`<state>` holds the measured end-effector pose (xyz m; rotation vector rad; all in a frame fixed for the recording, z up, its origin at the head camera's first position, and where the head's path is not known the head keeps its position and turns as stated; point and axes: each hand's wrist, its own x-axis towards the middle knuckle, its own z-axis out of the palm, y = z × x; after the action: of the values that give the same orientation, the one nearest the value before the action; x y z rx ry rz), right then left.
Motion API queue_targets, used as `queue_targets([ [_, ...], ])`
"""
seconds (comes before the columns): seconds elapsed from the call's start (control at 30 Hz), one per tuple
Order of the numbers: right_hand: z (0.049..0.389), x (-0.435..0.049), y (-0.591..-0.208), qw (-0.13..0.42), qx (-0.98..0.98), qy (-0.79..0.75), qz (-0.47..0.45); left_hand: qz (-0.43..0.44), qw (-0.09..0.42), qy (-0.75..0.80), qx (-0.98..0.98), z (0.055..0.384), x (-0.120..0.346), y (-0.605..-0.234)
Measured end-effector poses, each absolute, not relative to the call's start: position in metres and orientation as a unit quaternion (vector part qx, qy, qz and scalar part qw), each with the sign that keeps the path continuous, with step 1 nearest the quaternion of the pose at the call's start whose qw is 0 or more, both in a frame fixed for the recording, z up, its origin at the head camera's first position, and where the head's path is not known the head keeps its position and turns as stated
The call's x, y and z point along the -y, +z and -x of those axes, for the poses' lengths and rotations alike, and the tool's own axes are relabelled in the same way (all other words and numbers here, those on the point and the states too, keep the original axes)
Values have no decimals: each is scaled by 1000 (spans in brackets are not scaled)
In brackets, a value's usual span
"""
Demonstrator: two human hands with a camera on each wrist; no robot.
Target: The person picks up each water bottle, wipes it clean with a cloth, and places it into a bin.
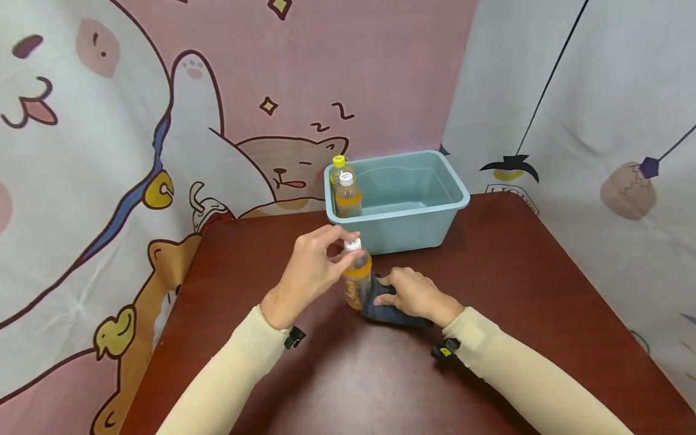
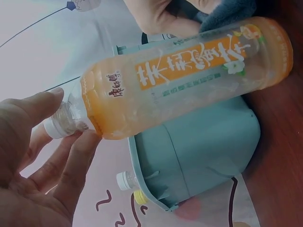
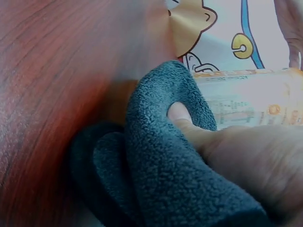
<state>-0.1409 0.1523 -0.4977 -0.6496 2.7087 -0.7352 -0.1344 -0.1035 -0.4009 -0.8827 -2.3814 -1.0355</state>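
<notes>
A clear plastic drink bottle (image 1: 357,284) with an orange label and white cap stands on the table in front of the bin. My left hand (image 1: 315,266) pinches it at the cap and neck between thumb and fingers, as the left wrist view of the bottle (image 2: 189,78) also shows. In my right hand (image 1: 415,293) is a dark grey-blue cloth (image 1: 388,311), held bunched against the bottle's lower side. Close up in the right wrist view, the thumb presses into the fuzzy cloth (image 3: 165,142); the fingers behind it are hidden.
Behind the bottle sits a light blue plastic bin (image 1: 399,232). Two bottles stand in its left end, one with a white cap (image 1: 346,179), the other with a yellow cap (image 1: 339,161). A printed cloth backdrop (image 1: 348,72) hangs behind the dark red wooden table (image 1: 516,272).
</notes>
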Motion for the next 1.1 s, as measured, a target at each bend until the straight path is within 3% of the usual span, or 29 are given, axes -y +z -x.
queue_targets([
  [0.27, 138, -161, -484, 147, -931, -268, 200, 299, 174, -389, 853, 133, 106, -397],
  [0.57, 141, -180, -451, 64, -916, -307, 250, 308, 106, -464, 824, 132, 110, -395],
  [0.83, 144, -181, -417, -2, -893, -374, 250, 307, 134, -438, 834, 135, 112, -395],
  [1.1, 144, -168, -425, 17, -886, -384, 259, 296, 127, -423, 847, 136, 112, -394],
])
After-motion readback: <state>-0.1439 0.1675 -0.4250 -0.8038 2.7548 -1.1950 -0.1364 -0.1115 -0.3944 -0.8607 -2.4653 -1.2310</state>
